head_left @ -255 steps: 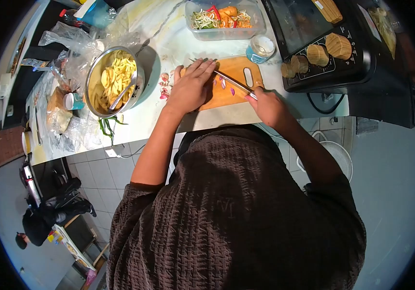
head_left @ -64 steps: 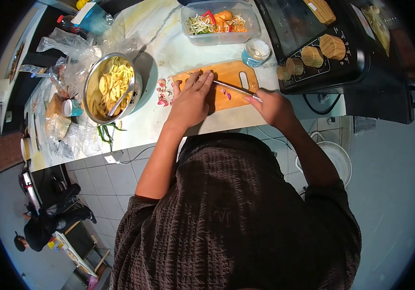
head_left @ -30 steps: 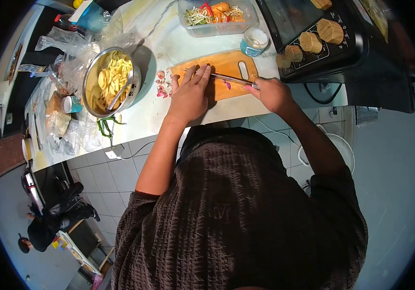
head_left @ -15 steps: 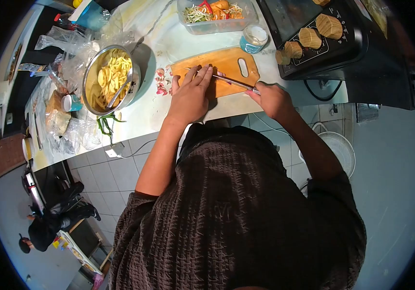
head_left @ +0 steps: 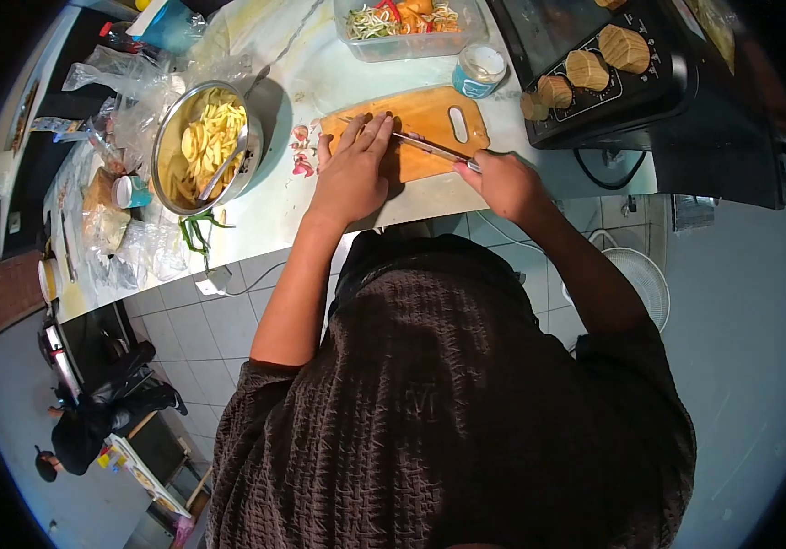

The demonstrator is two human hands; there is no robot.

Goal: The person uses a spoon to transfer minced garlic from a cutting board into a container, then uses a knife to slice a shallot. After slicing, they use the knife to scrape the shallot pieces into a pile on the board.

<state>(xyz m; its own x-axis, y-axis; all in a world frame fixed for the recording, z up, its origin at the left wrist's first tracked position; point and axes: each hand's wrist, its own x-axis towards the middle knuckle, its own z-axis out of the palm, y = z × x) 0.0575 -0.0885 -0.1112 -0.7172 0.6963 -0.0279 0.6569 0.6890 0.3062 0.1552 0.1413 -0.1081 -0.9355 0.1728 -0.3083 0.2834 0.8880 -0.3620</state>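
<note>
My right hand [head_left: 507,186] is closed round the handle of a knife [head_left: 428,146], whose blade points left across the orange cutting board [head_left: 416,108]. Flat over the blade lies my left hand [head_left: 353,174], its fingers stretched out and pointing away from me. Anything under that palm is hidden. Small reddish-white pieces, apparently garlic cloves and skins [head_left: 302,156], sit on the counter just left of the board. Further left stands a metal bowl [head_left: 162,169] of pale yellow cut strips with a spoon [head_left: 224,167] in it.
Green chillies [head_left: 194,235] lie by the bowl. Behind the board are a clear food container [head_left: 411,48] and a small jar [head_left: 477,73]. A black oven [head_left: 613,119] with wooden knobs stands right. Plastic bags [head_left: 150,252] clutter the left. A person [head_left: 86,435] is at lower left.
My left hand has shifted slightly left and away from me over the blade. The knife and my right hand have moved a little left as well.
</note>
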